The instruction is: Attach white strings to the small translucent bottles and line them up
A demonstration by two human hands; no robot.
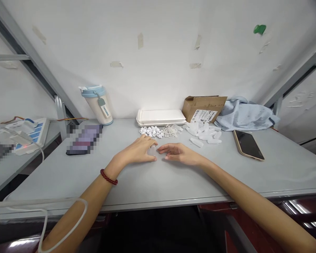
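Observation:
Low over the middle of the table, my left hand [140, 150], with a dark red bead bracelet on the wrist, has a small translucent plastic piece [153, 151] between thumb and fingers. Its exact shape is hard to make out. My right hand [180, 153] faces it from the right, fingers curved and apart, with nothing in its grasp. Just beyond the hands lie a heap of small white caps [152, 131] and a pile of thin whitish plastic parts [171, 131]. Several translucent plastic pieces [204, 131] are scattered to the right of these.
White stacked trays [160, 116] and a cardboard box [204, 108] stand against the wall beside a light blue cloth [244, 114]. Phones lie at the right [249, 144] and left [84, 139]. A tumbler [98, 105] stands back left; a white cable [79, 211] crosses the lower left.

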